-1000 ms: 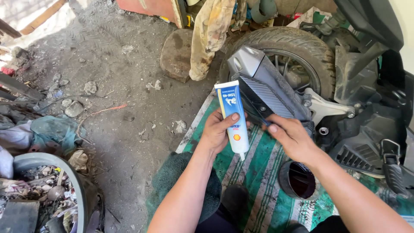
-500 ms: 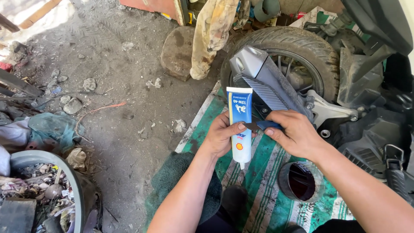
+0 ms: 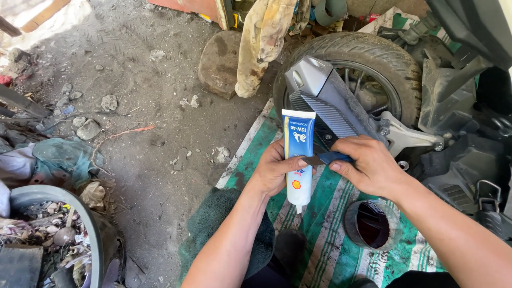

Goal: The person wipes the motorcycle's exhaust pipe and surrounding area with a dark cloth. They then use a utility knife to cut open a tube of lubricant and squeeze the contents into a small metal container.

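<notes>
Far left sits a tub [image 3: 58,234] of scrap, then bare dirt with loose stones [image 3: 88,128]. Moving in, my left hand [image 3: 274,169] is clenched round the middle of the tube [image 3: 297,160], which stands nearly upright over the green mat [image 3: 320,250], nozzle end down, flat crimped end up. A second ago I held it higher and more tilted, with my hand lower on its body; now it has dropped and squared up in front of me.

My right hand [image 3: 370,168] has come across too. Earlier it rested apart by the exhaust [image 3: 330,104]; now its fingers are closed on a small blue-handled blade [image 3: 325,158], whose tip touches the tube's side just beside my left thumb. I judge that I have gone from looking the tube over to cutting it open.

Below my right wrist stands a round pot [image 3: 372,224] of dark oil on the mat. Behind are the tyre [image 3: 362,53] and the scooter's black bodywork [image 3: 469,154].
</notes>
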